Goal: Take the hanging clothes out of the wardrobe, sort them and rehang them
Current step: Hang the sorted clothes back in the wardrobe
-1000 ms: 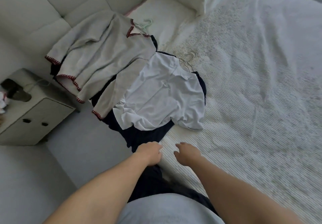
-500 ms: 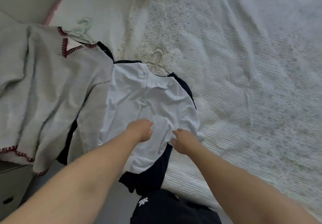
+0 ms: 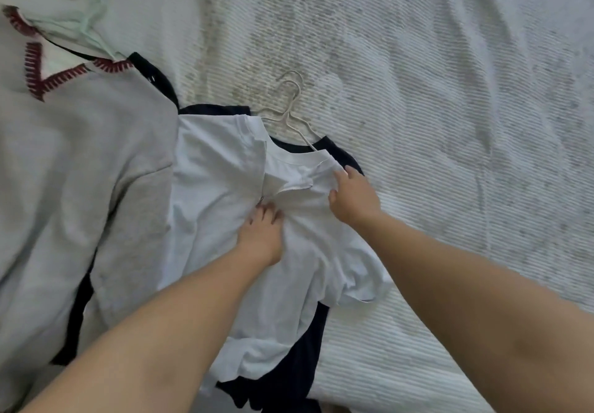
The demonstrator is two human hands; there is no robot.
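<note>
- White cotton fills the middle of your view: a white T-shirt (image 3: pixel 225 187) lies spread on the bed (image 3: pixel 450 123), its neckline toward the far side.
- Your left hand (image 3: pixel 262 235) rests on the chest of that shirt, just below the neck opening, with the fingers bent into the cloth and bunching it a little.
- Your right hand (image 3: pixel 353 200) sits on the shirt's right shoulder area, near the collar, fingers curled onto the fabric; the cloth puckers between your two hands.
- Under the white shirt lies a dark navy garment (image 3: pixel 308 348), showing at the far collar, along the right shoulder and below the hem at the near edge.
- Two pale wire hangers (image 3: pixel 289 113) poke out from the necklines of this pile, their hooks lying on the bedspread on the far side.
- To the left, a grey sweater (image 3: pixel 80 171) with dark red stitching round its V-neck lies flat, overlapping the white shirt's left edge.
- A mint-green hanger (image 3: pixel 86 17) sticks out of the sweater's neck at the far left.
- Another dark garment edge shows beneath the sweater.
</note>
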